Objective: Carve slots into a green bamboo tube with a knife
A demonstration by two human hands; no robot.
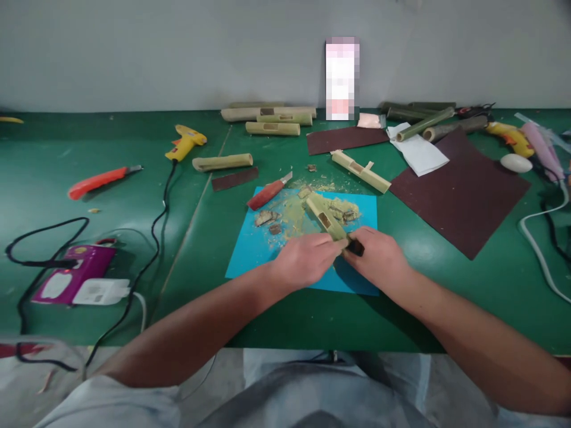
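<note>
My left hand [307,258] is closed round the near end of a short bamboo tube [325,219] with a rectangular slot cut in its side. The tube slants over a blue sheet [250,244] strewn with pale dust and shavings [294,217]. My right hand [379,252] pinches a small dark piece of sandpaper [355,246] at the tube's near end. Part of that piece is hidden by the fingers. On the sheet's far left corner lies a red-handled knife [269,193], beside flaky brown bits [266,217].
Slotted bamboo pieces [361,171] lie beyond the sheet, more [273,128] near the wall. A yellow glue gun [185,142] and a red cutter [99,182] lie left, with a corded purple power strip [96,261]. Brown sandpaper [468,202] and a pink tool [542,148] are right.
</note>
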